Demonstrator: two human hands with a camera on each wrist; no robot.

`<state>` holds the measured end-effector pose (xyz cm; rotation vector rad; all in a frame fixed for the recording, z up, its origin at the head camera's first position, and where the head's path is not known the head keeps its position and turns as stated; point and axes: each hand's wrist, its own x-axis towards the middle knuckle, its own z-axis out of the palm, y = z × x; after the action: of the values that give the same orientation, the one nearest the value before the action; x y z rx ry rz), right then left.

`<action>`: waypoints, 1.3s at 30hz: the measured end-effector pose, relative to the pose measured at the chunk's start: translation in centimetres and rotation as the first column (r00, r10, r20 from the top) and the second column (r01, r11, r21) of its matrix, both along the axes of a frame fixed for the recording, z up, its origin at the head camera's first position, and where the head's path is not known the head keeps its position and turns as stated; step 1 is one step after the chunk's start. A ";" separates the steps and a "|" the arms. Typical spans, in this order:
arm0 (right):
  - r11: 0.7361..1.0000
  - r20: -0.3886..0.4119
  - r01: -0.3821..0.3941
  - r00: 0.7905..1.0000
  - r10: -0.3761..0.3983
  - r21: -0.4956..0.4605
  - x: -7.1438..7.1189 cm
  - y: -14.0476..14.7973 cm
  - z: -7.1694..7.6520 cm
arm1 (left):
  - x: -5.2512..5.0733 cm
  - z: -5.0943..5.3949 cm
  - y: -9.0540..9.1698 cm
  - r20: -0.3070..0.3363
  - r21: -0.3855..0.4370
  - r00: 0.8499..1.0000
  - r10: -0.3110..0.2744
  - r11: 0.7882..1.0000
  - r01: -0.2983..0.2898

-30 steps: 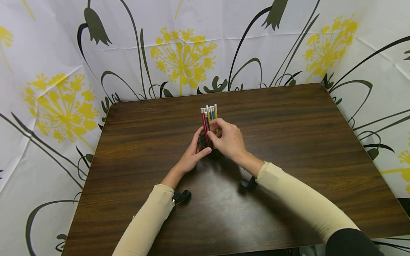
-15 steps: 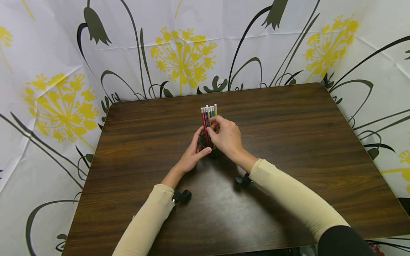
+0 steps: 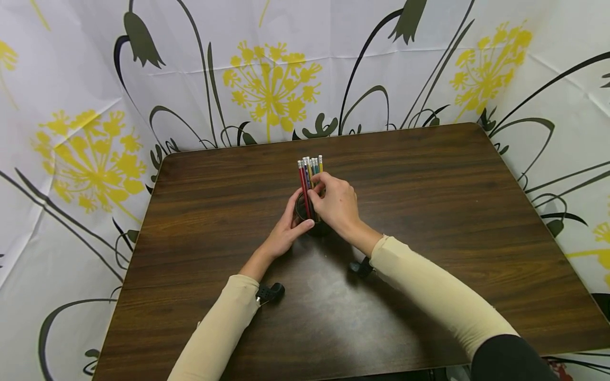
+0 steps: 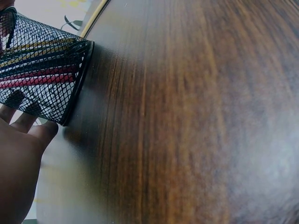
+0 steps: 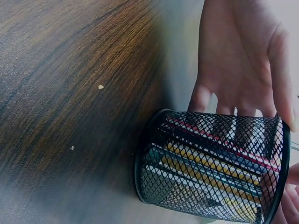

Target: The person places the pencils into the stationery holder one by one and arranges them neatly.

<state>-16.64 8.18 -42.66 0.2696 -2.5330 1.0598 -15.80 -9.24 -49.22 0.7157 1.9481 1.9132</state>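
A black wire-mesh pencil cup (image 5: pixel 210 163) stands upright on the table. Several pencils (image 3: pixel 304 182) in red, dark blue, yellow and green rise from it, eraser ends up. My left hand (image 3: pixel 283 230) holds the cup from the left, fingers behind and thumb in front at the rim. In the right wrist view that left hand (image 5: pixel 238 60) spreads along the mesh wall. Over the rim, my right hand (image 3: pixel 338 203) pinches a pencil within the bunch between thumb and forefinger; which one is partly hidden. The mesh shows the pencils lying close together inside.
The dark wood-grain table (image 3: pixel 429 211) extends on all sides of the cup. Behind it hangs a white cloth (image 3: pixel 190 95) printed with yellow and grey-green flowers. Black wrist cameras (image 3: pixel 270 292) hang below both forearms. Small pale specks (image 5: pixel 101 87) dot the tabletop.
My right hand has shifted slightly left and up, its forearm swinging left. A dark blue pencil's eraser end now stands higher among the others. The left hand and cup have stayed still.
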 end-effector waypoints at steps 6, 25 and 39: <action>0.995 -0.101 -0.039 0.994 0.030 -0.088 -0.1 1.6 0.2 | -0.1 0.0 0.1 0.014 -0.009 1.000 0.006 1.000 -0.006; 0.951 0.497 0.027 0.848 -0.184 0.307 -0.7 8.6 -4.5 | 1.1 3.0 0.5 0.031 0.013 1.000 0.007 1.000 -0.007; 0.957 0.482 0.010 0.863 -0.154 0.289 -0.5 9.1 -2.6 | 1.1 3.1 0.4 0.038 -0.003 0.999 0.011 1.000 -0.011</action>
<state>-17.17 17.30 -45.24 -0.0584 -3.1348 0.8125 -14.72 -8.79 -46.13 0.6645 1.9352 1.9165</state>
